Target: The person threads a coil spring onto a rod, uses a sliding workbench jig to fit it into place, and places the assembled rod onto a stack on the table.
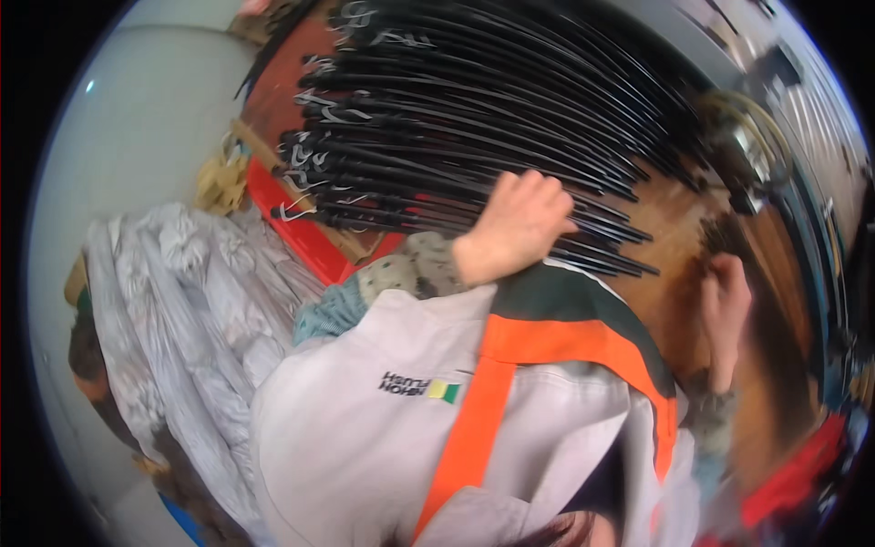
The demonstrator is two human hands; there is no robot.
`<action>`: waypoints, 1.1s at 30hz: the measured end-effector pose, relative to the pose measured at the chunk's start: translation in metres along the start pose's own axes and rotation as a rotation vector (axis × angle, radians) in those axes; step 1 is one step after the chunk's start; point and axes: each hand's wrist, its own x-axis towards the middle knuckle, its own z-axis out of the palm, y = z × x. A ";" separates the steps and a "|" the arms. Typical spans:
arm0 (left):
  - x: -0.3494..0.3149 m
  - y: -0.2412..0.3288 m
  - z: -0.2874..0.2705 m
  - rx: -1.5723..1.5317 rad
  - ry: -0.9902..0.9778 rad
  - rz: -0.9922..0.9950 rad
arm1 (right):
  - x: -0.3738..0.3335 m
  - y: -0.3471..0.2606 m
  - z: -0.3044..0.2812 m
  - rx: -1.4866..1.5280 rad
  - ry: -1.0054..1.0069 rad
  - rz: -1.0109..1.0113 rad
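Note:
Long thin black rods (pixel 465 114) lie side by side in a wide row, with whitish loops or ties at their left ends. My left hand (pixel 518 223) reaches across the near rods with its fingers curled down over them; its fingertips are hidden beneath the hand. To the right, past the rods' right ends, my right hand (pixel 726 301) hovers over the brown wooden tabletop (pixel 673 219), its fingers bent inward. Blur and angle conceal whatever it holds, if anything.
A metal machine part (pixel 749 155) with a yellowish hose stands at the right rear. Red panels (pixel 296 228) and a wooden strip edge the left side. Whitish plastic-wrapped bundles (pixel 196 301) lie at the left. Something red (pixel 802 469) is at the lower right.

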 end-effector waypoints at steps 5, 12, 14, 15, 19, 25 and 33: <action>0.003 0.013 -0.008 -0.064 -0.022 0.033 | -0.016 -0.018 -0.001 0.550 -0.216 0.423; 0.051 0.062 -0.008 -0.159 -0.237 0.231 | -0.017 -0.031 -0.011 0.440 -0.136 0.257; 0.062 0.068 0.000 -0.150 -0.282 0.237 | -0.013 -0.037 -0.011 0.463 -0.105 0.287; 0.067 0.071 0.000 -0.159 -0.287 0.281 | -0.013 -0.040 -0.012 0.500 -0.086 0.316; 0.094 0.091 0.005 -0.148 -0.390 0.345 | -0.033 -0.046 -0.021 0.370 0.063 0.371; 0.129 0.109 -0.003 0.018 -0.309 0.525 | -0.019 -0.021 -0.013 -0.158 0.370 -0.200; 0.267 0.169 -0.056 0.136 0.049 0.958 | -0.092 0.092 -0.104 -0.294 0.819 0.485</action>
